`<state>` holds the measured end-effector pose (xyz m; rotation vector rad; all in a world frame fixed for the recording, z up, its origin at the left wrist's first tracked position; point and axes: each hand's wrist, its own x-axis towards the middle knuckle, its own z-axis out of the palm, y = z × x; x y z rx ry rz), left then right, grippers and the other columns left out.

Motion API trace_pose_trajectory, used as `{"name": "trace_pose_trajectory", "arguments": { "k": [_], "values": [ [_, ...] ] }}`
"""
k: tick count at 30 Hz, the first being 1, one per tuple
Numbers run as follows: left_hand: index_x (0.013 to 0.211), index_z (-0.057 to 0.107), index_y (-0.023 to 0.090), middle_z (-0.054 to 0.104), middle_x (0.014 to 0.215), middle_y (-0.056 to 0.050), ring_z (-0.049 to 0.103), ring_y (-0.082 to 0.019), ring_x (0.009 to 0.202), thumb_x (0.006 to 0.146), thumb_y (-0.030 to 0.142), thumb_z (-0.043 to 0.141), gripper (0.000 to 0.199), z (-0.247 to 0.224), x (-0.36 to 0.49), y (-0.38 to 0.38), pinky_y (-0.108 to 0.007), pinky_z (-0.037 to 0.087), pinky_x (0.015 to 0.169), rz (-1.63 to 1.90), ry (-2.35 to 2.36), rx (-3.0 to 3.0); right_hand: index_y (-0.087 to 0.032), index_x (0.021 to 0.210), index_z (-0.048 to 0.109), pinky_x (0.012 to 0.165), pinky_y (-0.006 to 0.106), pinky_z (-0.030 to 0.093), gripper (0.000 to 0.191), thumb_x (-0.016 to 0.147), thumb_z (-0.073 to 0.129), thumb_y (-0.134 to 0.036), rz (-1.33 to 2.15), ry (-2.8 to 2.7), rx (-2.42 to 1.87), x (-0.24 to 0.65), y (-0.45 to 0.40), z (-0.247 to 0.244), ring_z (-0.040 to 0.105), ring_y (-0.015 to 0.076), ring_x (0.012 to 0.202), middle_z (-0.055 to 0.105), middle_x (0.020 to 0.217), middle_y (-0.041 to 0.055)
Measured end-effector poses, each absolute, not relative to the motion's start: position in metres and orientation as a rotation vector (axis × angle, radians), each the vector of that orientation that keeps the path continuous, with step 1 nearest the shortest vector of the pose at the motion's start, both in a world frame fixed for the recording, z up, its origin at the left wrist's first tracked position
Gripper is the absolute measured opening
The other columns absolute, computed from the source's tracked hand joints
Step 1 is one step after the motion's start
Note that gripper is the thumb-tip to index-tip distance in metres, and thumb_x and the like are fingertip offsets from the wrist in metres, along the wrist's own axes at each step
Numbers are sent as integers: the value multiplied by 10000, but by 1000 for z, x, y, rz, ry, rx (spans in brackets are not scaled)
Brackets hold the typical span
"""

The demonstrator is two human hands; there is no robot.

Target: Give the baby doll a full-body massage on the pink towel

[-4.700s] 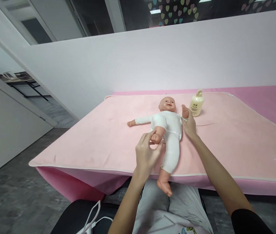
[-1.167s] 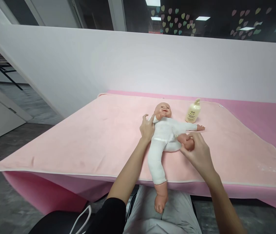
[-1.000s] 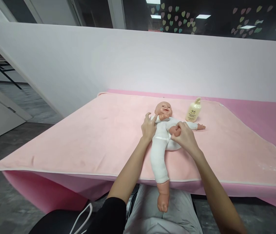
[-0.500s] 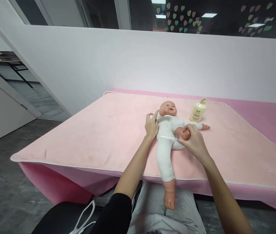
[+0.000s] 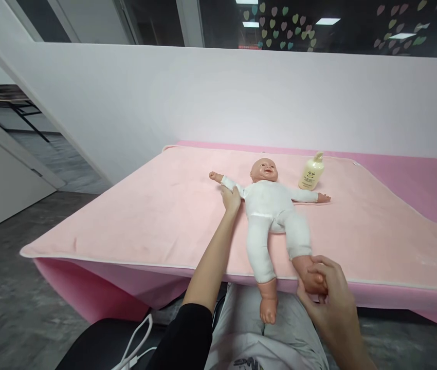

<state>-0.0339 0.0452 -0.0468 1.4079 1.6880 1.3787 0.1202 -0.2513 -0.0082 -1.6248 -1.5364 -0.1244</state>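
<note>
A baby doll (image 5: 268, 198) in a white cloth suit lies on its back on the pink blanket, head toward the wall and both arms spread. My left hand (image 5: 231, 199) is closed around its forearm on the left side, with some fingertips hidden by the sleeve. The doll's leg on the right is stretched down toward me. My right hand (image 5: 330, 295) holds the bare foot of that leg, thumb on one side and fingers on the other. The other leg hangs over the table's front edge, above my lap.
A pale yellow pump bottle (image 5: 311, 172) stands beyond the doll's arm on the right. The pink blanket (image 5: 145, 205) covers the table, which meets a white wall (image 5: 203, 97). A white cable (image 5: 135, 344) lies on a black chair at lower left.
My right hand has brought the doll's bent leg down and straightened it toward me. The doll's arm on the left now stretches outward, with my left hand slightly lower and further left.
</note>
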Motion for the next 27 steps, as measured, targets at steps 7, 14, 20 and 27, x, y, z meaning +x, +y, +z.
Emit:
{"name": "trace_pose_trajectory", "arguments": {
  "k": [7, 14, 20, 27],
  "values": [
    [1334, 324, 149, 558, 1183, -119, 554, -248, 1073, 799, 265, 418, 555, -50, -36, 48, -334, 457, 858, 1384, 1592, 1285, -217, 883, 521, 498, 265, 476, 186, 723, 516, -312, 31, -1456, -1919, 122, -267, -50, 633, 197, 748, 603, 1053, 82],
    [1324, 329, 215, 570, 1113, -72, 580, -201, 977, 801, 275, 444, 539, -46, -34, 46, -297, 469, 807, 1507, 1561, 1252, -215, 1013, 526, 521, 280, 479, 362, 673, 558, -336, 312, -1307, -2055, 126, -259, -29, 632, 191, 602, 662, 787, 25],
    [1414, 211, 264, 489, 1087, -78, 560, -173, 839, 839, 278, 445, 621, -27, -24, 25, -280, 465, 726, 1492, 1685, 1844, -225, 1054, 519, 571, 268, 478, 417, 658, 564, -345, 65, -1262, -1766, 122, -226, 17, 626, 176, 666, 660, 860, 31],
    [1335, 365, 392, 423, 1114, -63, 496, -194, 961, 831, 128, 381, 569, -19, -17, 12, -248, 461, 671, 847, 1506, 2665, -224, 913, 516, 626, 295, 432, 286, 634, 529, -284, 151, -1439, -1686, 129, -115, 28, 582, 191, 687, 625, 814, 17]
  ]
}}
